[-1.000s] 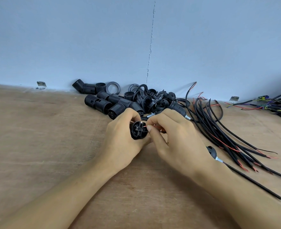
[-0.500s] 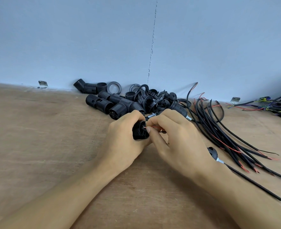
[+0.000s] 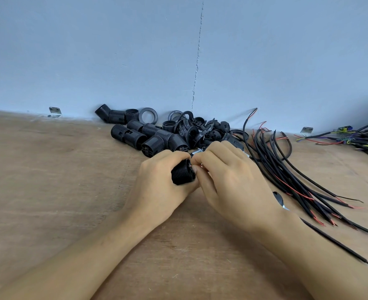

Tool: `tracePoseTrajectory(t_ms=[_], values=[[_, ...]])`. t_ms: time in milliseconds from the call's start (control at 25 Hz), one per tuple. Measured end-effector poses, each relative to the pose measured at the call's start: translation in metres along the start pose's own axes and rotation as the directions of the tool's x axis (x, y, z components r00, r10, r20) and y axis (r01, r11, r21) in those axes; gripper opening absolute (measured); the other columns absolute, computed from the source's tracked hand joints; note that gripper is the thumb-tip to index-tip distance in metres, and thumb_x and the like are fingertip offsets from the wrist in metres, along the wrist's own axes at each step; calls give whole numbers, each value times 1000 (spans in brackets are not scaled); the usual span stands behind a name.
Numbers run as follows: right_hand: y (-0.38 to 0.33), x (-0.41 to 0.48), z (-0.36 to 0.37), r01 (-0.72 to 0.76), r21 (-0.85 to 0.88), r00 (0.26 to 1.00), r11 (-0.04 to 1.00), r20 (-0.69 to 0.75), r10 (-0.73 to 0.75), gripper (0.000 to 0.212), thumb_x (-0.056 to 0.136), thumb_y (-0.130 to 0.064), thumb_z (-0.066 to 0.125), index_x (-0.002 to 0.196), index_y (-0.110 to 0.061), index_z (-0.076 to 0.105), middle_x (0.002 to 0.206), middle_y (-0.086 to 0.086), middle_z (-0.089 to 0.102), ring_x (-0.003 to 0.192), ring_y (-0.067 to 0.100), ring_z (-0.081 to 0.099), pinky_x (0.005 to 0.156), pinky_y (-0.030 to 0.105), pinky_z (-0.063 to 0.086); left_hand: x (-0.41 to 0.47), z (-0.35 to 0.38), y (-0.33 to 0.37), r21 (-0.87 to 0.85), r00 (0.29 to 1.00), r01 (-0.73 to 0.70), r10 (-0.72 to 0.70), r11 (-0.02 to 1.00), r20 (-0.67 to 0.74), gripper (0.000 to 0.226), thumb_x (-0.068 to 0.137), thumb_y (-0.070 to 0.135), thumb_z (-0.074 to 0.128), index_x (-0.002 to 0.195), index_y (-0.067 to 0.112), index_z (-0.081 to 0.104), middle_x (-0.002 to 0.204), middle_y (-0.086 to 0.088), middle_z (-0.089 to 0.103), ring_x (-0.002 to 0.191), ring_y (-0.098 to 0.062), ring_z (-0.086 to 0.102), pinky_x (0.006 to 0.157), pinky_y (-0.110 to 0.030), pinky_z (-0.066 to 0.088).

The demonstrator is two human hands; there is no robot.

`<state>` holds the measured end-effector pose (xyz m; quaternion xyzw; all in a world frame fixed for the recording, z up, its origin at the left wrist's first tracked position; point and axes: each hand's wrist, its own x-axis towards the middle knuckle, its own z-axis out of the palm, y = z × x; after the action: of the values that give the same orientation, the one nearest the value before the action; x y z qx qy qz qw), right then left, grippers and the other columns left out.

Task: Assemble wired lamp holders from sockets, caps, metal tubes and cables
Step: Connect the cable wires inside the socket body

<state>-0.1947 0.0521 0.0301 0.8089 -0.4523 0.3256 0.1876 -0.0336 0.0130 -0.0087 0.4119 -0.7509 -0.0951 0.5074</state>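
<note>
Lying on its side in the left hand (image 3: 161, 187), a black ribbed socket (image 3: 182, 174) is held over the table (image 3: 49, 180), its open end turned toward the right hand (image 3: 233, 187). The left grip is clenched round the socket's body. The right grip is pinched, thumb and forefinger tips together on a thin red wire (image 3: 190, 166) right at the socket's end face; the fingers hide how far the wire goes in.

Under the right wrist lies a black cap (image 3: 278, 197) with a short metal tube (image 3: 285, 207), and a black cable (image 3: 339, 245) runs from there toward the near right. Behind the hands, a pile of black sockets, caps and rings (image 3: 168, 135) sits against the blue wall (image 3: 113, 50). To the right of the pile, a bundle of black cables (image 3: 297, 169) with red cores fans across the table. Farther right lies a tangle of coloured wires (image 3: 362, 137). Small metal brackets (image 3: 55, 111) sit where the table meets the wall.
</note>
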Motion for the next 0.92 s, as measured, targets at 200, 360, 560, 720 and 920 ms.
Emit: tracePoseTrajectory(t_ms=[200,360,560,720,920], values=[[1,2,-2,9,3,999,1000,40,-9,6,94,-10,61,91,-9,66,87,5,58,79,30,55,69,46,48,0,2,2,18,1000,0,0,1000,-8,25,73,50,69,92,34,70,74,11,63,76,-6,61,65,-15,45],[2,2,-2,-66,131,996,989,72,56,2,92,-9,64,93,-11,66,88,1,57,82,25,55,72,42,49,0,0,3,2,1000,13,-13,1000,-5,28,73,52,68,95,35,70,76,10,64,76,-7,62,65,-21,46],[5,2,-2,-106,183,988,977,130,83,4,96,-15,62,93,-14,65,89,-3,55,85,21,53,76,41,48,0,-2,4,16,1000,6,-6,1000,12,30,72,53,69,96,35,72,79,12,63,77,-5,60,65,-14,44],[5,1,-1,-127,177,984,976,143,102,5,96,-18,61,93,-16,64,90,-3,57,85,21,54,74,42,49,-1,-2,4,76,1000,-16,14,997,19,30,74,44,77,100,29,74,83,14,62,77,-3,57,68,-7,41],[6,1,-2,-135,155,982,979,156,111,6,95,-20,62,91,-17,64,87,-4,56,82,20,55,70,40,48,-2,-1,5,172,1000,-26,23,985,21,31,74,25,88,103,21,76,85,6,64,77,-12,59,67,-18,41]])
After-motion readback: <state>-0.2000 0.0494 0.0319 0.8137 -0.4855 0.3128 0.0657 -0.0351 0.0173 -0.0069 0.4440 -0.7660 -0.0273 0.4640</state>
